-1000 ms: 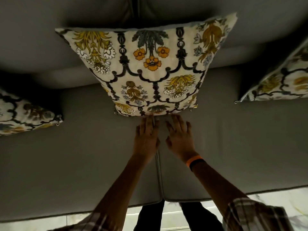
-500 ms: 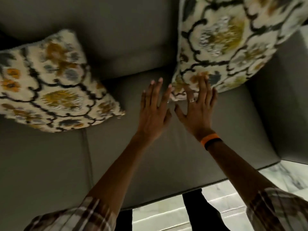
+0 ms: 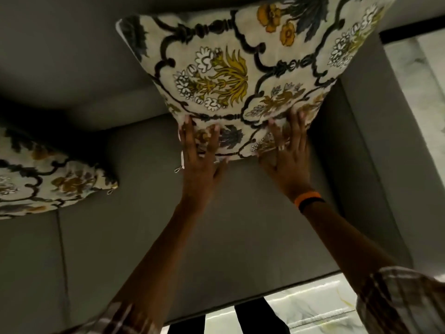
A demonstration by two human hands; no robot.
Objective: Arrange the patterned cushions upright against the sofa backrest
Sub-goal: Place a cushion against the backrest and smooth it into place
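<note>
A cream cushion with yellow flowers and dark scrollwork leans upright against the grey sofa backrest at the sofa's right end. My left hand lies flat on its lower left corner, fingers spread over the fabric. My right hand, with an orange and black wristband, presses its lower right part. Whether either hand grips the bottom edge is not visible. A second patterned cushion rests against the backrest at the left, partly cut off by the frame edge.
The grey seat cushion stretches below my hands, with a seam at the left. The sofa's right armrest stands close beside the cushion. White marble floor shows past the seat's front edge and at the right.
The view shifted right from the middle cushion to the right-end one. Both hands moved up from the seat onto that cushion's lower edge, left hand now touching it.
</note>
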